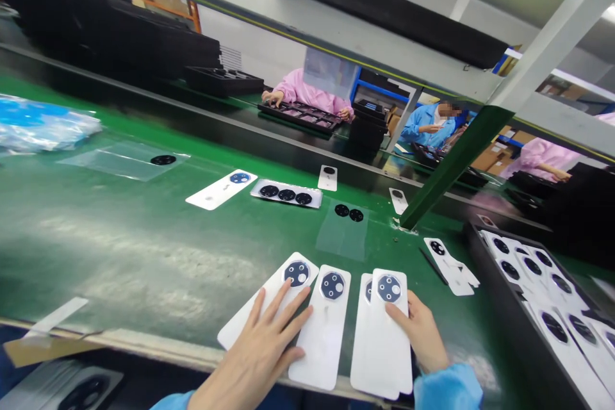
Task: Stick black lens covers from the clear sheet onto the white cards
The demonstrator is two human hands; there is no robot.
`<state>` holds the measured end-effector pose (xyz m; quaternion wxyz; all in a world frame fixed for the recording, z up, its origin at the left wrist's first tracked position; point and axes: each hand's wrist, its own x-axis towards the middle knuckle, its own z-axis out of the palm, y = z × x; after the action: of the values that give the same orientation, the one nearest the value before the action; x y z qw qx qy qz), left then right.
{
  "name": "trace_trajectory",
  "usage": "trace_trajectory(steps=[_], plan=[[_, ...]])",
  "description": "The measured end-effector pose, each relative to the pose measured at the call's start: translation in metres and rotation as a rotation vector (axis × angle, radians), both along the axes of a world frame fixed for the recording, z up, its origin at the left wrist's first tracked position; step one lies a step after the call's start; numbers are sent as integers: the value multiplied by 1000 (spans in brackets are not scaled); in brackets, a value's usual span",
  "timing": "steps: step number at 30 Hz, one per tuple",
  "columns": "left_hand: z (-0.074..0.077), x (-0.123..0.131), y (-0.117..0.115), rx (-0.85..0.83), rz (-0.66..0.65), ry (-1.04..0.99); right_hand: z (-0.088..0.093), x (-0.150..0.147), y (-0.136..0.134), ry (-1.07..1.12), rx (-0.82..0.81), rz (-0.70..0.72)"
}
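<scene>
My left hand [264, 339] lies flat with fingers spread over a white phone back cover [276, 298] that slants to the left. Its fingertips also reach the edge of a second phone back cover [323, 339] beside it. In my right hand [423, 327], thumb on top and fingers around the edge, is another white phone back cover [394, 346], partly overlapping one underneath [361, 352]. Each of these covers has a dark round camera area with lens holes near its top end. The fingers under the right-hand cover are partly hidden.
On the green bench [144, 256] lie a clear sheet with two black discs [343, 237], a strip with three discs [287, 195] and a single cover [218, 191]. A black tray [509, 307] of covers stands right, near a green post [456, 166]. Co-workers sit beyond.
</scene>
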<state>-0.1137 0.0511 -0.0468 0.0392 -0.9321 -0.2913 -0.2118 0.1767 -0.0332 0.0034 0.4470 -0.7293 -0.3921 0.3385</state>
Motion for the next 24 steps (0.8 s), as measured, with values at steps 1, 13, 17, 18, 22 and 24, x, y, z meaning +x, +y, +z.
trace_trajectory(steps=[1,13,17,18,22,24], plan=[[-5,-2,0,31,22,-15,0,-2,1,-27,-9,3],[5,23,-27,125,82,1,9,-28,9,-351,-165,-24],[-5,22,-25,89,80,7,5,-13,3,-31,-14,2],[-5,21,-25,77,87,22,3,-9,1,92,10,12],[22,12,-27,14,64,104,-4,14,-12,153,-2,-30],[48,6,-19,-41,-5,154,-7,26,-17,7,-32,0]])
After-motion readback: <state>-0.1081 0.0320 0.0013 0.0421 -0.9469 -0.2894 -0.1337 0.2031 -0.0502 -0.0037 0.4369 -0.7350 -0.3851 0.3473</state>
